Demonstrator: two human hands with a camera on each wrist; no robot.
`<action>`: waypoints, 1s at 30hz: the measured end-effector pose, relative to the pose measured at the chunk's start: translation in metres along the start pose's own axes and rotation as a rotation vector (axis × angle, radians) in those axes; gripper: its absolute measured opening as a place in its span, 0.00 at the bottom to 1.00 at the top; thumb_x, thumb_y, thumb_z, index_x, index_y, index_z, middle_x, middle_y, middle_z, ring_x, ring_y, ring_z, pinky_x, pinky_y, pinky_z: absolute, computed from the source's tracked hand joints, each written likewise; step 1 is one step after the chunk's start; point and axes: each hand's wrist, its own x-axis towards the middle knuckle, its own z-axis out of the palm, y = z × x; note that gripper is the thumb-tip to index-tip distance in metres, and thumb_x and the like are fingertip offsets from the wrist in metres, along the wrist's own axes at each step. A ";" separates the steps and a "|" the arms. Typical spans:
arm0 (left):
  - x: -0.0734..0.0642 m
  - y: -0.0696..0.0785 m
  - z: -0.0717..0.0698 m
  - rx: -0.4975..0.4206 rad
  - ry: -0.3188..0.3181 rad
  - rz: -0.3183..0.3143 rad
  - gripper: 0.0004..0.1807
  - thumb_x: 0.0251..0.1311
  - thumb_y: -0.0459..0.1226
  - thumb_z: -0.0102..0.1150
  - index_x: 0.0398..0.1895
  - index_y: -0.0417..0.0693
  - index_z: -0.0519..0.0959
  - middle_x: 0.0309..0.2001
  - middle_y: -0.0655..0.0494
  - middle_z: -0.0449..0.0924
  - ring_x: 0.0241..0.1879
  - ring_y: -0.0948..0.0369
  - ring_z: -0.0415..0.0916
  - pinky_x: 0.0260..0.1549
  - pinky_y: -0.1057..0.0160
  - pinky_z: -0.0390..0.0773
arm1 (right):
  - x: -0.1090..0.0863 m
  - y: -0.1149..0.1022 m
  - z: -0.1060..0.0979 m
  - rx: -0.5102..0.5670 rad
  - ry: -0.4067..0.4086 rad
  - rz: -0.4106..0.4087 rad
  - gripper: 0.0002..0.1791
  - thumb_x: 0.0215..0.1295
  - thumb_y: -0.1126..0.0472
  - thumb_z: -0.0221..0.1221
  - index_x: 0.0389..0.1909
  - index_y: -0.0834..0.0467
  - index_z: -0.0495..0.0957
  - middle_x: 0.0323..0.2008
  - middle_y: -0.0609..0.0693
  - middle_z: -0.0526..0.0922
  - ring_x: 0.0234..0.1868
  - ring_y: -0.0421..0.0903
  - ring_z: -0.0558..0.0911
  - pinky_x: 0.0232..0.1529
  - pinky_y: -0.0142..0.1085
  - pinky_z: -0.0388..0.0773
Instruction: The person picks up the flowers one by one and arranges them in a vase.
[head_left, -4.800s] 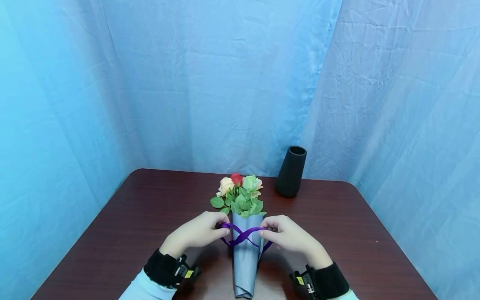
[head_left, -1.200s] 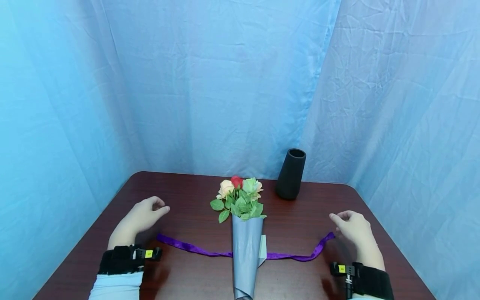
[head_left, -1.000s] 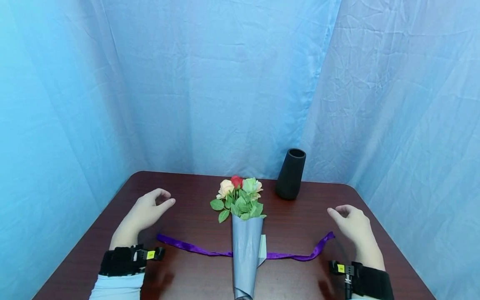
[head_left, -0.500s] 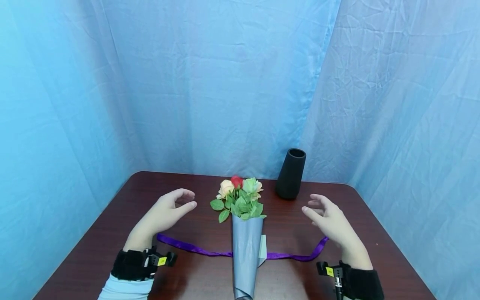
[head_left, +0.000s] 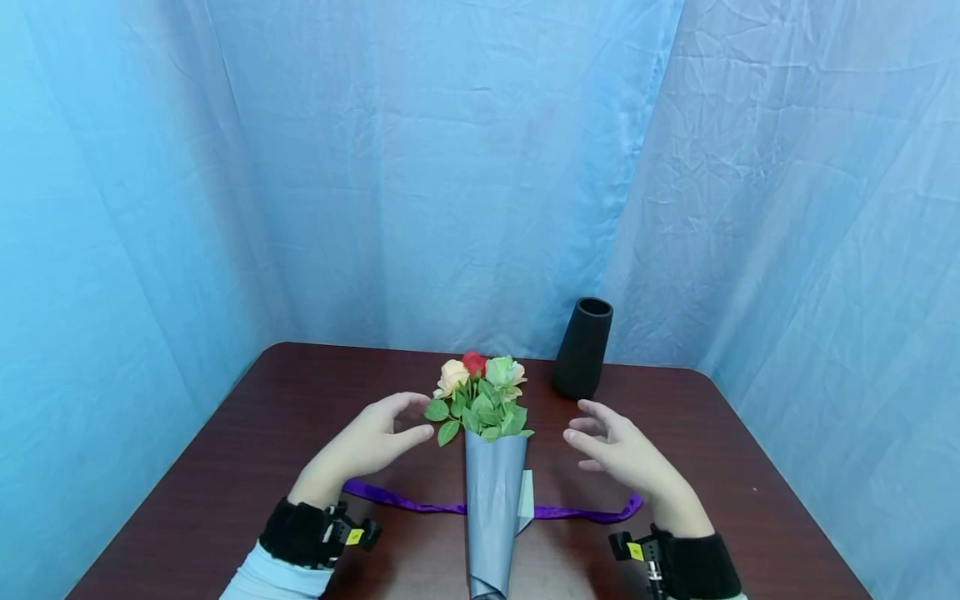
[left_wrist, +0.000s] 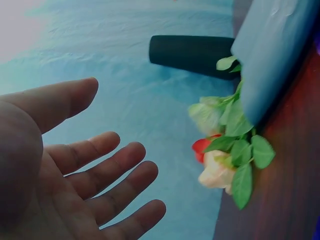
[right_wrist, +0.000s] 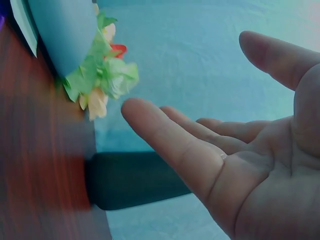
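Observation:
A bouquet of roses [head_left: 487, 396] with red, cream and pale green blooms lies on the table, its stems rolled in blue-grey wrapping paper [head_left: 493, 508]. Beneath the paper runs a purple ribbon [head_left: 577, 513], one end out to each side. My left hand [head_left: 371, 437] is held to the left of the bouquet, fingers spread, close to its leaves. To the right, my right hand [head_left: 626, 454] hovers with fingers extended, apart from the paper. Both wrist views show bare palms: the left hand [left_wrist: 85, 165] and the right hand [right_wrist: 225, 145] hold nothing.
A black vase [head_left: 582, 348] stands upright at the back of the dark wooden table [head_left: 300, 417], right of the blooms. Blue cloth [head_left: 450, 167] hangs behind and at both sides. A pale green flap [head_left: 526, 500] sticks out at the paper's right side.
Earlier both hands held the purple ribbon crossed over the paper; it now lies flat under the bouquet. Over the last second both hands have moved inward from the ribbon's ends toward the bouquet.

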 end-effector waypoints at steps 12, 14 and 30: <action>0.009 -0.008 0.032 0.048 -0.110 -0.006 0.29 0.69 0.47 0.63 0.67 0.39 0.73 0.63 0.46 0.76 0.65 0.48 0.71 0.61 0.42 0.72 | 0.009 0.007 0.026 0.104 -0.139 0.099 0.45 0.73 0.48 0.61 0.76 0.70 0.52 0.64 0.70 0.73 0.57 0.65 0.80 0.39 0.52 0.85; 0.011 -0.010 0.037 0.053 -0.139 0.003 0.28 0.70 0.44 0.63 0.67 0.37 0.73 0.63 0.45 0.76 0.65 0.47 0.71 0.61 0.43 0.71 | 0.010 0.008 0.030 0.123 -0.162 0.126 0.45 0.73 0.48 0.62 0.76 0.71 0.53 0.64 0.71 0.72 0.56 0.65 0.81 0.38 0.53 0.85; 0.018 -0.015 0.065 0.125 -0.282 -0.009 0.28 0.68 0.37 0.64 0.67 0.34 0.71 0.63 0.43 0.75 0.65 0.48 0.71 0.62 0.45 0.70 | 0.016 0.018 0.058 0.111 -0.302 0.223 0.46 0.74 0.48 0.59 0.74 0.77 0.51 0.46 0.60 0.83 0.41 0.58 0.87 0.24 0.48 0.84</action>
